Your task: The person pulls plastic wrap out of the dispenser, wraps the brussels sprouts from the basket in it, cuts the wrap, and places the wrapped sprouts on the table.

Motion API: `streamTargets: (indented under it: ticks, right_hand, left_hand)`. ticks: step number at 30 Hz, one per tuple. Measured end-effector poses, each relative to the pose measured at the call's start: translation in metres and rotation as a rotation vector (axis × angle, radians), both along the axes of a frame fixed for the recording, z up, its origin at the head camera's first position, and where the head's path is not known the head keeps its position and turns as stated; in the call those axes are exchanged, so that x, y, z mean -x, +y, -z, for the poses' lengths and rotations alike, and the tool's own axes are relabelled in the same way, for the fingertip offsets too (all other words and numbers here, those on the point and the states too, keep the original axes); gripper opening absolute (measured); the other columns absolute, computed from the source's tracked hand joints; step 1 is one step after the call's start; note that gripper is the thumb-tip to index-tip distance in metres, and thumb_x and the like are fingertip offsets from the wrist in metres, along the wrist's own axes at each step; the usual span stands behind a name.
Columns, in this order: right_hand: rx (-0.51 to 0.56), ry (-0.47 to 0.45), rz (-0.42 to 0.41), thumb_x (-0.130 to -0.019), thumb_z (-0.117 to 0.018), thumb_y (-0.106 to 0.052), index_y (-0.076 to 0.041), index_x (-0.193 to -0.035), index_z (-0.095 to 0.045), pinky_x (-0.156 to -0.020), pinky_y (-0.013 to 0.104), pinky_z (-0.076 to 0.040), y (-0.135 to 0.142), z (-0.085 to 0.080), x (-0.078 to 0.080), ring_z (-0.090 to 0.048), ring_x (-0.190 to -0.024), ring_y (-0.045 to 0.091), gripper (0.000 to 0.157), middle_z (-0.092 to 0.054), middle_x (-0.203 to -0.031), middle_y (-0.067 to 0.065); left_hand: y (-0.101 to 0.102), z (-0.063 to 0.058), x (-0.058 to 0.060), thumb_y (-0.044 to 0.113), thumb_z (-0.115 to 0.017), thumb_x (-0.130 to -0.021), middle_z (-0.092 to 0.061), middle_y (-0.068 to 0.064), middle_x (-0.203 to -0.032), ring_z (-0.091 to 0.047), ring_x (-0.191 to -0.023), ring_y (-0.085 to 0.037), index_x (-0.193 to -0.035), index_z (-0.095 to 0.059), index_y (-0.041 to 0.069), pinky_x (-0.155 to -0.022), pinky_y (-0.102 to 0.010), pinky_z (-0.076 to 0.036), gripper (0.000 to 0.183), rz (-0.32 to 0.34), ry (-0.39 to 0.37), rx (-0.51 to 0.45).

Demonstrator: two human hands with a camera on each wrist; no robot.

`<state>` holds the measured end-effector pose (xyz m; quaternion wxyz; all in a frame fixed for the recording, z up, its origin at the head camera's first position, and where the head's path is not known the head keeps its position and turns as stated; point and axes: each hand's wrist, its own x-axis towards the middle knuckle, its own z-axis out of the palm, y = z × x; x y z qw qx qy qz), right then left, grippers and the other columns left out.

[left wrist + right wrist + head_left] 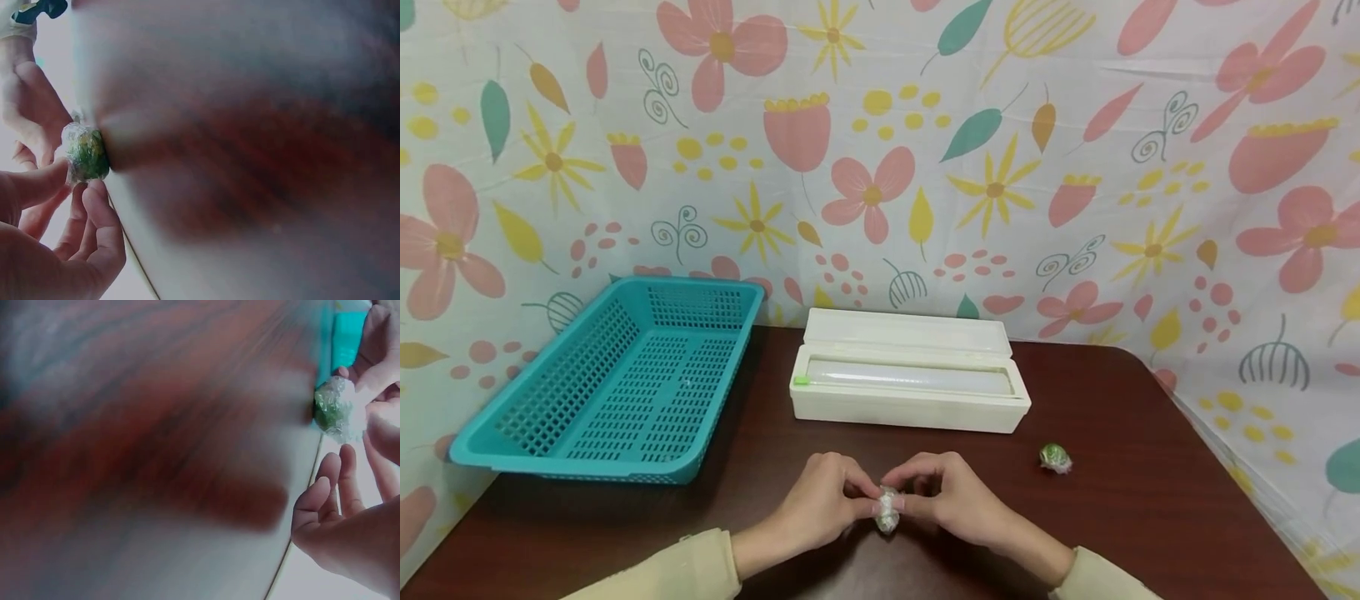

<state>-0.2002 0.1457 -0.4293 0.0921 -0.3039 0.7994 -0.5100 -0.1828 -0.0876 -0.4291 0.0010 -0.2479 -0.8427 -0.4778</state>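
In the head view, a small green item wrapped in clear cling film (887, 518) is at the table's front middle. My left hand (827, 507) pinches its film from the left with thumb and forefinger. From the right, my right hand (953, 502) pinches the same film, the fingertips of both hands nearly meeting. The left wrist view shows the wrapped green item (86, 153) close up, its crinkled film shiny. In the right wrist view the wrapped item (336, 411) is green on one side, whitish film on the other. What exactly the green item is, I cannot tell.
An open white box (910, 412) holding a roll of cling film (910, 377) stands behind the hands, with a green slider at its left. A turquoise basket (700, 454) is at the left. Another film-wrapped green item (1056, 458) lies on the brown table (1120, 517) to the right.
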Motion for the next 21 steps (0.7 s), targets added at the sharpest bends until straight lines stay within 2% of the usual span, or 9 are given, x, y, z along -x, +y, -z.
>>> streamTargets:
  ticks: [4, 12, 18, 21]
  right_hand:
    - [-0.007, 0.003, 0.003, -0.093, -0.082, -0.015, -0.011, -0.106, -0.084, -0.063, 0.024, -0.050, -0.0006, 0.0001, -0.0002, -0.060, -0.075, 0.011, 0.015, -0.076, -0.100, 0.003]
    - [0.007, -0.056, 0.039, -0.089, -0.085, -0.013, -0.008, -0.102, -0.084, -0.052, 0.023, -0.048, -0.0035, 0.0011, -0.0003, -0.057, -0.061, 0.008, 0.014, -0.076, -0.092, 0.001]
    - [0.021, -0.126, 0.056, -0.088, -0.086, -0.011, -0.007, -0.100, -0.084, -0.050, 0.021, -0.047, -0.0061, 0.0033, -0.0007, -0.056, -0.057, 0.007, 0.013, -0.077, -0.090, 0.005]
    - [0.024, -0.132, 0.077, -0.087, -0.087, -0.010, -0.006, -0.099, -0.084, -0.050, 0.022, -0.048, -0.0066, 0.0040, -0.0014, -0.057, -0.058, 0.007, 0.013, -0.077, -0.091, 0.005]
  left_hand:
    - [-0.0003, -0.0022, 0.0003, 0.005, -0.090, -0.081, -0.076, 0.006, -0.083, -0.067, -0.075, -0.002, -0.087, -0.085, 0.010, -0.066, -0.023, -0.054, 0.009, -0.002, -0.015, 0.007]
    - [-0.0018, -0.0029, 0.0036, 0.015, -0.089, -0.084, -0.077, 0.010, -0.084, -0.065, -0.075, 0.000, -0.087, -0.087, 0.015, -0.070, -0.025, -0.054, 0.004, -0.014, -0.075, 0.036]
    - [-0.0019, -0.0018, 0.0045, 0.006, -0.089, -0.084, -0.073, 0.012, -0.071, -0.058, -0.051, -0.002, -0.084, -0.085, 0.013, -0.057, -0.023, -0.051, 0.008, 0.012, -0.090, 0.006]
    - [-0.0014, -0.0003, 0.0054, 0.003, -0.089, -0.082, -0.074, 0.013, -0.074, -0.061, -0.058, 0.000, -0.084, -0.085, 0.012, -0.058, -0.023, -0.052, 0.010, 0.015, -0.078, 0.000]
